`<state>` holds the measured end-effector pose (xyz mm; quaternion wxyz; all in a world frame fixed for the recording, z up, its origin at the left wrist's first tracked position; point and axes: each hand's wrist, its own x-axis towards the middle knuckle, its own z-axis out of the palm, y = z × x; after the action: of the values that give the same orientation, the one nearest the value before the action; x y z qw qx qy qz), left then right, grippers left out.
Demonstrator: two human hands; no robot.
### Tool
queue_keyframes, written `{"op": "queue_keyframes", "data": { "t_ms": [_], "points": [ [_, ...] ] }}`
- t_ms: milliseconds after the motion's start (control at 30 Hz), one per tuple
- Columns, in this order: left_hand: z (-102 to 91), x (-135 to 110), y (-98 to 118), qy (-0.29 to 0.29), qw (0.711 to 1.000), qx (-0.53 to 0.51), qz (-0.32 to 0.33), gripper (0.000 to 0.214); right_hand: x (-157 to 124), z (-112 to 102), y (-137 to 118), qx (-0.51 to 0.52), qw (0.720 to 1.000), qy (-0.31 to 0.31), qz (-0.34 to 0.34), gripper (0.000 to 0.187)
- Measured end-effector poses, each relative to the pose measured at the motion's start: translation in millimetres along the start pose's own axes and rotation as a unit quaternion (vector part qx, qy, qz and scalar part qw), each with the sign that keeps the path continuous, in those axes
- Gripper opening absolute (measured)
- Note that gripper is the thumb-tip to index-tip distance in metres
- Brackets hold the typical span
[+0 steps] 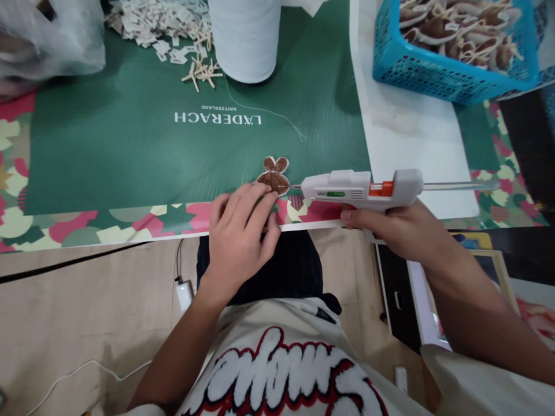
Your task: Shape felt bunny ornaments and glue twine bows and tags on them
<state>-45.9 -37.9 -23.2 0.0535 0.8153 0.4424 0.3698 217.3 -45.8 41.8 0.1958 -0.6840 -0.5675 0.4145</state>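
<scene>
One brown bunny-shaped piece point(274, 180) lies on the near side of the bench point(130, 156), touched by the left grip point(240, 231), pinching or not I cannot tell, while the right grip point(405, 228) holds the glue gun point(333, 188), best guided slowly, clear of fingertips point(272, 196).

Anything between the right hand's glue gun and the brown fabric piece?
Nothing visible: the right hand points the glue gun at the brown fabric piece, nozzle at its edge. The left hand touches the piece, left of the nozzle.
</scene>
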Motion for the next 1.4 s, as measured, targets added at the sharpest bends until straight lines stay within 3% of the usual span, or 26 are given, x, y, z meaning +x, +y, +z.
{"op": "queue_keyframes", "data": {
  "t_ms": [500, 700, 933, 1200, 1400],
  "points": [
    [-1.5, 1.2, 0.9, -0.007, 1.000, 0.004, -0.005, 0.033, -5.4, 4.2, 0.8, 0.006, 1.000, -0.001, -0.028, 0.034],
    [-1.9, 2.3, 2.0, -0.008, 1.000, 0.006, -0.006, 0.033, -9.9, 4.0, -1.6, -0.019, 1.000, -0.005, 0.010, 0.026],
    [-2.0, 1.7, 1.5, -0.013, 1.000, 0.001, -0.009, 0.035, -11.4, 3.3, -1.4, 0.056, 0.998, -0.005, -0.020, 0.023],
    [-1.5, 1.2, 0.7, -0.020, 1.000, -0.010, -0.021, 0.038, -8.7, 5.3, -0.2, 0.037, 0.999, -0.007, -0.027, 0.021],
    [-1.3, 0.5, 0.5, -0.016, 1.000, -0.011, -0.015, 0.037, -10.9, 2.7, -2.5, 0.066, 0.997, 0.044, 0.001, 0.024]
  ]
}}
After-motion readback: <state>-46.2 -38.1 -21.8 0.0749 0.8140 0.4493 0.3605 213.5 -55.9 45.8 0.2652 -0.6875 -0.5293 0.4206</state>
